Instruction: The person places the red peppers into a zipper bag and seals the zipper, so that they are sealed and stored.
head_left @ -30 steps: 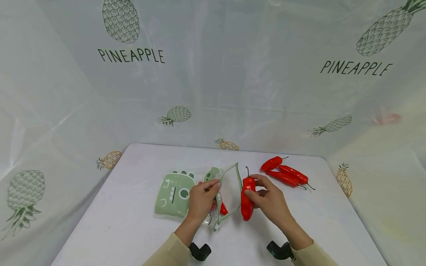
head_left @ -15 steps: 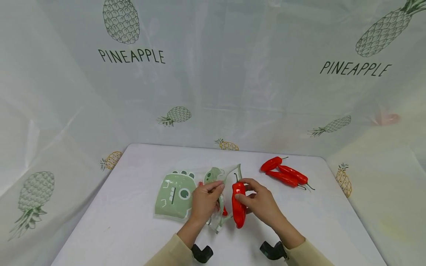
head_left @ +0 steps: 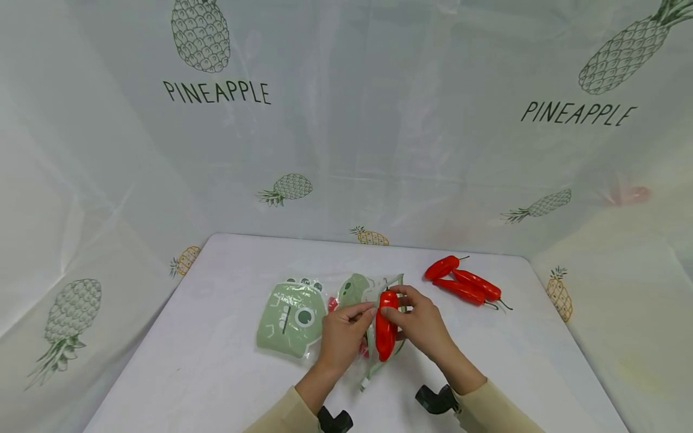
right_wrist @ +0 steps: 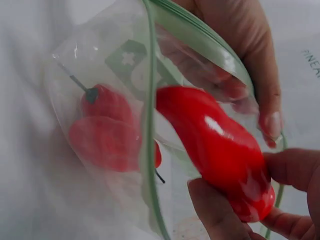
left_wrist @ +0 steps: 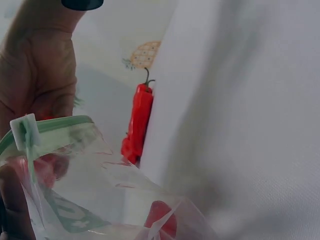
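Observation:
My left hand [head_left: 342, 337] pinches the rim of a clear zip bag [head_left: 289, 319] printed with a green cartoon monster, holding its mouth open. My right hand [head_left: 421, 322] grips a red chili pepper [head_left: 386, 331] between thumb and fingers at the bag's mouth. In the right wrist view the far end of this pepper [right_wrist: 215, 135] reaches past the green zip edge [right_wrist: 151, 125] into the opening. Red peppers [right_wrist: 105, 140] lie inside the bag, blurred by the plastic. A white zip slider [left_wrist: 25, 132] shows in the left wrist view.
Three loose red peppers [head_left: 465, 288] lie on the white table [head_left: 200, 337] at the back right. A pale curtain with pineapple prints [head_left: 373, 150] surrounds the table's back and sides. Each wrist carries a black camera mount [head_left: 435, 399].
My right hand has brought the pepper leftward from beside the bag to its mouth. My left hand and the bag's rim have shifted a little to the right.

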`<state>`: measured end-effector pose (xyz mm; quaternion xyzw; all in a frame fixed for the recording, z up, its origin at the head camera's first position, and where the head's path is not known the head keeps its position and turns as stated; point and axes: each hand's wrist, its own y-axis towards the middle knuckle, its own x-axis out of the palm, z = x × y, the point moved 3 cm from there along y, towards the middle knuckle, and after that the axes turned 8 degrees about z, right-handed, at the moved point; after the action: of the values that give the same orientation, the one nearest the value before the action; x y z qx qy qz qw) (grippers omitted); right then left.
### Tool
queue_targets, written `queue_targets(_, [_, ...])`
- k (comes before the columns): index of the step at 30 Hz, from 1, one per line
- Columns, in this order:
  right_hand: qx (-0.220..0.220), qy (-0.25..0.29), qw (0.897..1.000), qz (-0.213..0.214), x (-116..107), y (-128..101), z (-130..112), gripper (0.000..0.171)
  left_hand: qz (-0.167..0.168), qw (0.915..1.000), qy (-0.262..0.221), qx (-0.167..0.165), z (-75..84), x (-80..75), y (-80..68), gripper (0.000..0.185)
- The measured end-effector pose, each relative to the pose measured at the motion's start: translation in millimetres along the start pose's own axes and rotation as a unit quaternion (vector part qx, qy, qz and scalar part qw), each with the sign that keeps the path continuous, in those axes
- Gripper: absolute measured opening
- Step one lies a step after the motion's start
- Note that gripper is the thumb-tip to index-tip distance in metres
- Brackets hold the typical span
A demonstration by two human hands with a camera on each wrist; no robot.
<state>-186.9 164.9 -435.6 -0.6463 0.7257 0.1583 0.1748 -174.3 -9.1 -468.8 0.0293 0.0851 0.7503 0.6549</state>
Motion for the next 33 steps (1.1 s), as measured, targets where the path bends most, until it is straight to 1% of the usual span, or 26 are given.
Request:
queue_targets(5, [-0.016, -0.009, 1.0, 0.014, 9, 1, 2, 0.053, 0.0, 1.0, -0.006, -0.002, 0.8, 1.2, 1.0, 0.018])
queue_targets(9, [-0.029, -0.026, 0.999, 0.012, 19, 3, 4, 0.053, 0.007, 0.9999, -0.011, -0.008, 1.9, -0.4, 3.2, 0.02])
queue_targets(13, [-0.035, -0.04, 0.999, 0.002, 28, 6, 8, 0.051, 0.023, 0.9996, -0.014, -0.004, 2.7, -2.3, 7.2, 0.019])
queue_targets(17, [-0.038, -0.058, 0.998, -0.002, 32, 10, 12, 0.052, 0.04, 0.9988, -0.027, 0.005, 3.3, -4.5, 11.1, 0.016])
queue_targets(21, [-0.048, -0.099, 0.994, 0.014, 33, 15, 16, 0.055, 0.063, 0.9966, -0.051, 0.016, 4.0, -8.0, 14.3, 0.014])
queue_targets(24, [-0.054, -0.121, 0.991, 0.024, 34, 18, 17, 0.055, 0.074, 0.9954, -0.055, 0.023, 4.7, -10.5, 16.1, 0.013])
queue_targets(27, [-0.056, -0.123, 0.991, 0.024, 35, 20, 16, 0.054, 0.077, 0.9957, -0.046, 0.022, 5.1, -11.8, 17.4, 0.013])
queue_targets(33, [-0.049, -0.105, 0.993, 0.015, 40, 22, 12, 0.056, 0.068, 0.9971, -0.031, 0.012, 5.7, -12.4, 18.3, 0.015])
